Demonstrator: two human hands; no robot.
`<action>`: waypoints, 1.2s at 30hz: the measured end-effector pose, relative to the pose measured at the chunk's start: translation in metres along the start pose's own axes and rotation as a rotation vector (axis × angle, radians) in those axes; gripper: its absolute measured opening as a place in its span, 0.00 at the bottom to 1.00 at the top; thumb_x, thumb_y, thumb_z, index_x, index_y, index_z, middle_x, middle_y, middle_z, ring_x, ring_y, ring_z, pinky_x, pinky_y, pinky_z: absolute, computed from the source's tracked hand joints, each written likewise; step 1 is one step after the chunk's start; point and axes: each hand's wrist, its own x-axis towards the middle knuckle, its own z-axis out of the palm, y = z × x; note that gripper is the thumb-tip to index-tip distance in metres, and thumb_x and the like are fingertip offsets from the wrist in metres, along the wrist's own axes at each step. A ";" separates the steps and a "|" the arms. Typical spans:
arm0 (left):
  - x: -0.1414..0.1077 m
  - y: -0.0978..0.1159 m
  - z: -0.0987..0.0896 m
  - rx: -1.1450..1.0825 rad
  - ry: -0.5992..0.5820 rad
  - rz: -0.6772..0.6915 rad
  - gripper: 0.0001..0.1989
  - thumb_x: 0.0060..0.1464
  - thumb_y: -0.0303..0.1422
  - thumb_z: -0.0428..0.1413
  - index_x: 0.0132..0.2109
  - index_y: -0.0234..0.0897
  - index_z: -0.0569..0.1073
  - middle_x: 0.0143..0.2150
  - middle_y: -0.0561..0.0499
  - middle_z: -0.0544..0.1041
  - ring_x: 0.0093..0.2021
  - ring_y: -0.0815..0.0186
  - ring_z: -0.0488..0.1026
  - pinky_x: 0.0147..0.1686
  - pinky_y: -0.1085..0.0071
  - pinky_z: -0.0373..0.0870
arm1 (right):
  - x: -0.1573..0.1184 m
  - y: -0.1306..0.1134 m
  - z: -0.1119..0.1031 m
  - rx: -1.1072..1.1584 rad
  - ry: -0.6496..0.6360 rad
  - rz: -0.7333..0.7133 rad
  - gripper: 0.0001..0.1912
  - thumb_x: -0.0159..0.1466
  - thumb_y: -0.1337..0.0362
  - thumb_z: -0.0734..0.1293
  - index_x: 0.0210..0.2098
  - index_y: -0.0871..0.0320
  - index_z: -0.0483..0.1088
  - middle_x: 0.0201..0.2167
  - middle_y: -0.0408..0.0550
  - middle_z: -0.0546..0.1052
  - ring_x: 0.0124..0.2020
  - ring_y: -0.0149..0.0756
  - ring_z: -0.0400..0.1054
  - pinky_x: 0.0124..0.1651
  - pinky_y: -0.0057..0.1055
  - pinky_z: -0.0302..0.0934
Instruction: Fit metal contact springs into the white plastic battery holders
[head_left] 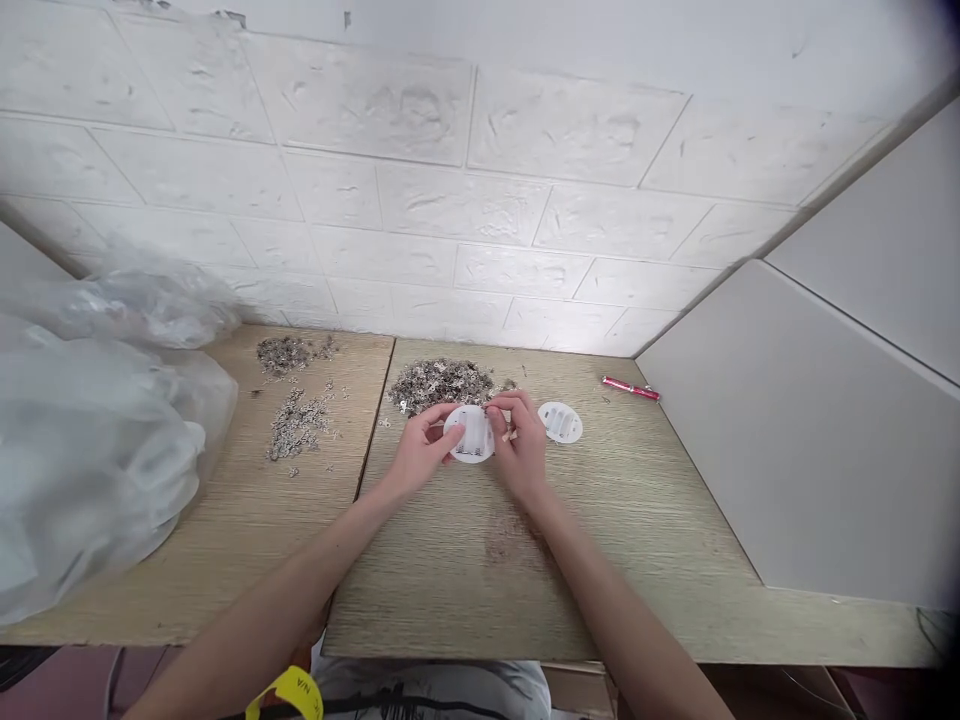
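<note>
Left hand (420,452) grips my white disc (469,434) steady by its edge so right hand (519,440) can pinch a small metal piece against it, pile (441,382) just behind.

Yellow tag (289,692), approx. "NA", rest unreadable.

Two round white plastic discs here: one disc in my grip (469,435), a second disc (560,422) lying just beside my right hand (520,450). Three heaps of small metal parts: one big heap (441,382), two smaller heaps (289,353) (296,425). One red pen (631,388). Two clear plastic bags (90,440) (142,300).
</note>
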 end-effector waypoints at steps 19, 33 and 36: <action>0.004 -0.001 0.000 -0.021 0.069 -0.013 0.14 0.52 0.35 0.57 0.44 0.33 0.73 0.38 0.46 0.76 0.29 0.69 0.72 0.17 0.77 0.71 | -0.001 0.007 -0.001 0.058 -0.088 0.242 0.08 0.64 0.62 0.62 0.38 0.56 0.72 0.32 0.46 0.76 0.30 0.33 0.65 0.34 0.31 0.60; 0.003 0.003 -0.001 -0.015 0.083 -0.028 0.14 0.54 0.35 0.55 0.46 0.33 0.72 0.43 0.44 0.76 0.32 0.67 0.74 0.20 0.76 0.73 | 0.004 0.019 -0.011 -0.108 -0.247 0.005 0.08 0.66 0.67 0.59 0.35 0.57 0.71 0.34 0.49 0.74 0.38 0.36 0.67 0.41 0.33 0.62; 0.003 0.002 -0.001 -0.034 0.090 -0.021 0.16 0.53 0.36 0.56 0.47 0.33 0.72 0.43 0.44 0.76 0.33 0.66 0.73 0.20 0.75 0.73 | 0.004 0.022 -0.012 -0.129 -0.262 -0.014 0.09 0.65 0.67 0.60 0.34 0.56 0.71 0.34 0.49 0.72 0.38 0.36 0.67 0.41 0.33 0.63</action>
